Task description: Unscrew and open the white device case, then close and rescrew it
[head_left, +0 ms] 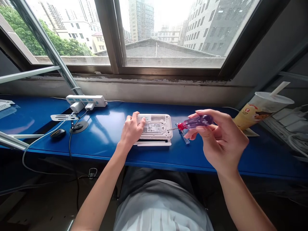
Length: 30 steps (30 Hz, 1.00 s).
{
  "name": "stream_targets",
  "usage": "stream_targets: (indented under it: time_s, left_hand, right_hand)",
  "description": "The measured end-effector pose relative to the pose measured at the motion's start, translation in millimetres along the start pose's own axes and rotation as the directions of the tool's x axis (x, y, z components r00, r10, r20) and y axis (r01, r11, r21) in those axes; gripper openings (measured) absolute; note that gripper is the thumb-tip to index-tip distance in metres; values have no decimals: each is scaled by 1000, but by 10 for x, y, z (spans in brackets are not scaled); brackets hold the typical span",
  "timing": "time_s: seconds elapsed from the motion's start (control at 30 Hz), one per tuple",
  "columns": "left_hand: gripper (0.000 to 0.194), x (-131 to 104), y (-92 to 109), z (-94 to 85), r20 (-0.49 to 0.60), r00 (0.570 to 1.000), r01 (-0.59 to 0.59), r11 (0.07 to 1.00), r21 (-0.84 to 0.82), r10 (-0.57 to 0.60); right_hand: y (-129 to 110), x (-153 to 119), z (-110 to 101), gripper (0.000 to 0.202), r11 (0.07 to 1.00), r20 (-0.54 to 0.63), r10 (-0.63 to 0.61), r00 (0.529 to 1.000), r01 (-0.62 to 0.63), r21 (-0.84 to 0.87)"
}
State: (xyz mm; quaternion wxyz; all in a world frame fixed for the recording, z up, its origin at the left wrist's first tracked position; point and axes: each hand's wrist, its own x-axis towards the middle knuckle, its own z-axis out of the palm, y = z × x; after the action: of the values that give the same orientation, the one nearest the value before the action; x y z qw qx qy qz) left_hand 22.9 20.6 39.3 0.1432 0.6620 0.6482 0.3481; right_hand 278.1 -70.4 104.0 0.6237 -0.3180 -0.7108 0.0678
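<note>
A white router (166,123) lies with its labelled underside up on the blue desk, its antennas (154,144) folded along the near side. My left hand (133,127) grips the router's left end, fingers over the top face. Between the thumb and fingers of my right hand (220,138) is a screwdriver (194,122) with a clear purple and red handle. Its shaft points left toward the router's right end; whether the tip touches the casing I cannot tell. Behind the screwdriver, a small clear-blue tool (185,138) lies on the desk, partly hidden.
A white power strip (96,100) with plugs stands at the back left, near a black mouse (58,134) and a cable hole (79,126). On the right are a drink cup with a straw (258,110) and white equipment (295,125). A metal frame (48,45) rises at left.
</note>
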Motion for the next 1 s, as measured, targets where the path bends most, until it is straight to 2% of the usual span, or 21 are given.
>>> stream_targets:
  time_s: [0.23, 0.43, 0.53, 0.67, 0.77, 0.87, 0.93, 1.0]
  left_hand:
    - [54, 21, -37, -9, 144, 989, 40, 999, 19, -42]
    - [56, 26, -47, 3, 170, 983, 65, 998, 2, -64]
    - [55, 38, -64, 16, 157, 985, 72, 997, 26, -76]
    - [51, 29, -64, 27, 105, 994, 10, 999, 32, -14]
    - [45, 14, -46, 34, -16, 999, -33, 997, 68, 34]
    - [32, 18, -40, 35, -149, 986, -46, 983, 178, 74]
    - [34, 25, -37, 23, -135, 984, -83, 968, 238, 118]
    - [46, 20, -18, 5, -56, 984, -147, 953, 264, 167]
  right_hand:
    - [82, 57, -129, 25, 993, 89, 106, 990, -100, -70]
    - [166, 93, -179, 23, 971, 191, 200, 961, -167, -172]
    - [171, 99, -171, 26, 966, 217, 218, 952, -177, -191]
    - [173, 112, -146, 28, 965, 238, 221, 946, -177, -193]
    - [177, 124, -141, 29, 963, 255, 232, 939, -184, -199]
    - [178, 127, -153, 32, 955, 271, 266, 925, -214, -208]
    - [179, 125, -163, 34, 951, 283, 283, 916, -229, -209]
    - [180, 124, -169, 35, 949, 294, 290, 911, -234, -212]
